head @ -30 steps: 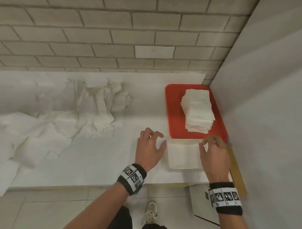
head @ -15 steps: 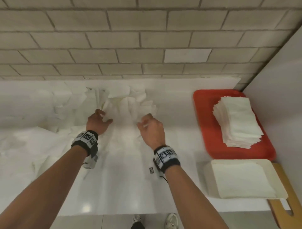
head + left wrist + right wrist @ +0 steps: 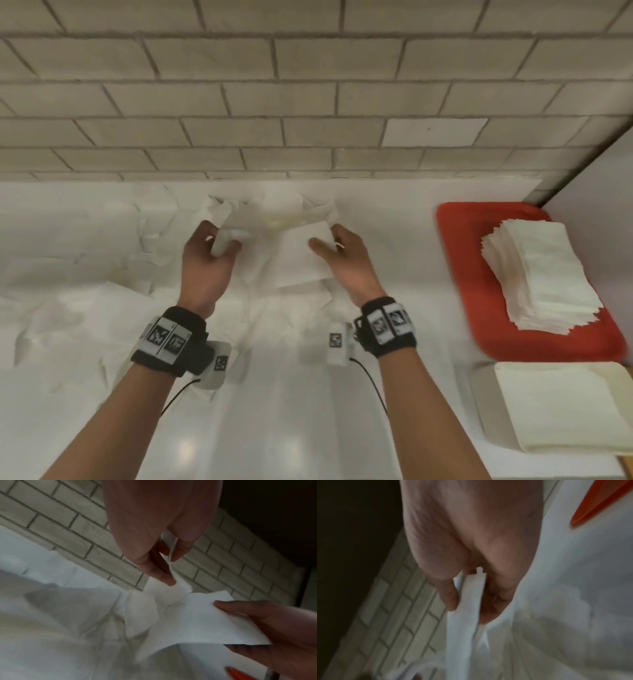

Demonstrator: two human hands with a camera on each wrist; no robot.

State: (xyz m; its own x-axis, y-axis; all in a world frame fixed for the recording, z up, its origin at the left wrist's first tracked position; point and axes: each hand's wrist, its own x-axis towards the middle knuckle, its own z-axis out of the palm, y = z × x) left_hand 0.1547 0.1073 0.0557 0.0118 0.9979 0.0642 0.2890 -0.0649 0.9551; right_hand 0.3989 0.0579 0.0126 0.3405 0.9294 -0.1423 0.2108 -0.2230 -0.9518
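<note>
Both hands hold one white paper napkin (image 3: pixel 291 253) lifted above the loose napkin pile (image 3: pixel 113 301) on the white counter. My left hand (image 3: pixel 219 246) pinches its left corner between thumb and fingers, as the left wrist view shows at the napkin (image 3: pixel 197 618) with the left hand (image 3: pixel 169 566) above it. My right hand (image 3: pixel 329 245) pinches the right edge, thumb on top; in the right wrist view the napkin edge (image 3: pixel 465 608) sits between thumb and fingers of that hand (image 3: pixel 467 609). The sheet is crumpled on the left and flatter on the right.
A red tray (image 3: pixel 459 274) at the right carries a stack of folded napkins (image 3: pixel 537 274). In front of it a cream board (image 3: pixel 489 404) holds one flat napkin (image 3: pixel 561 407). A brick wall (image 3: pixel 308 102) backs the counter; a grey side wall closes the right.
Both hands left the board at the right, reached left into the loose pile, and now hold one napkin lifted from it. The view has swung left with them.
</note>
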